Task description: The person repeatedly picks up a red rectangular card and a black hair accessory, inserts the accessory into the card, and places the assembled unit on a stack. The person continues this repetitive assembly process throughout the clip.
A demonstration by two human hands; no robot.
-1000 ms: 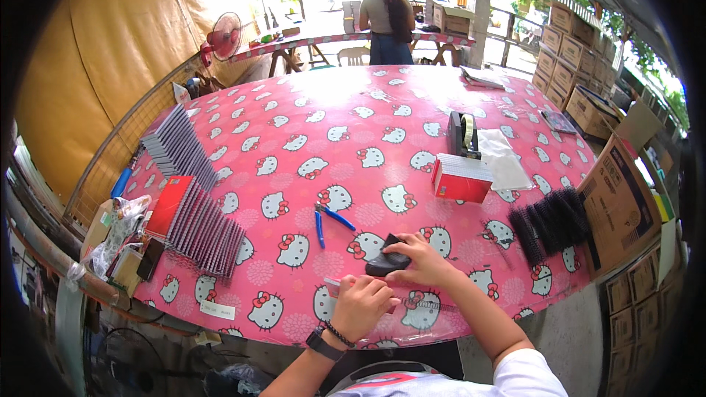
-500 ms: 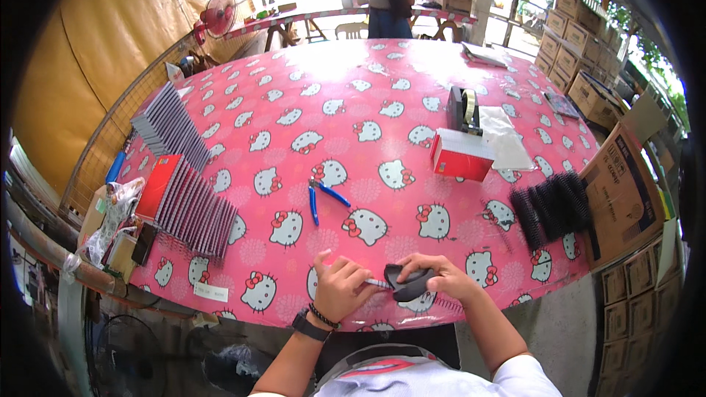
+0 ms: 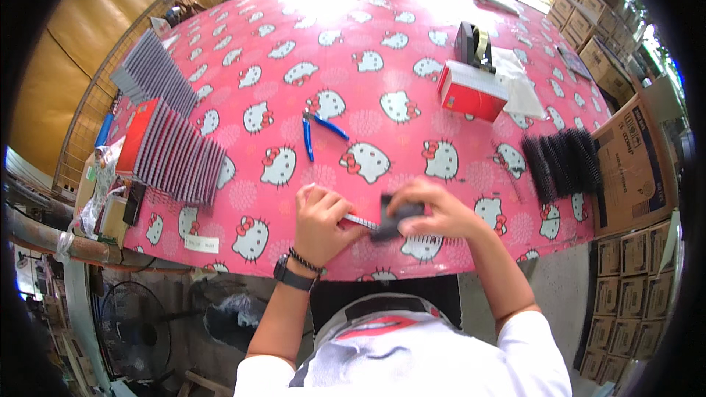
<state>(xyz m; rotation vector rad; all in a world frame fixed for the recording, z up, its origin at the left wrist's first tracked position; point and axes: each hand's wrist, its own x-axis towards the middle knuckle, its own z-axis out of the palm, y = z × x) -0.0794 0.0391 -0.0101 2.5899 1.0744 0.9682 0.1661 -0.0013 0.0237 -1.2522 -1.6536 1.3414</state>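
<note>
My left hand (image 3: 321, 222) is closed round a thin pad with a white, dark-marked edge (image 3: 359, 221), pointing right. At its right end my right hand (image 3: 440, 209) grips a black rounded hand tool (image 3: 387, 229), smeared by motion; its exact kind does not show. Tool and pad end meet or overlap; I cannot tell whether the pad sits inside it. A thin dark wire coil (image 3: 439, 242) lies just below my right hand, its left part hidden. Beyond the hands, blue-handled nippers (image 3: 323, 132) lie spread on the pink cat-patterned tablecloth (image 3: 338, 173).
Rows of small pads (image 3: 173, 154) stand at the left, one red-covered at the end. A red-sided stack (image 3: 474, 92) and a black tape dispenser (image 3: 471, 45) stand back right. Black spiral coils (image 3: 562, 165) lie beside a cardboard box (image 3: 629, 165) at the right.
The view has tilted down, so the table sits higher in the picture. Both hands keep their hold; the right hand and black tool are now blurred by movement.
</note>
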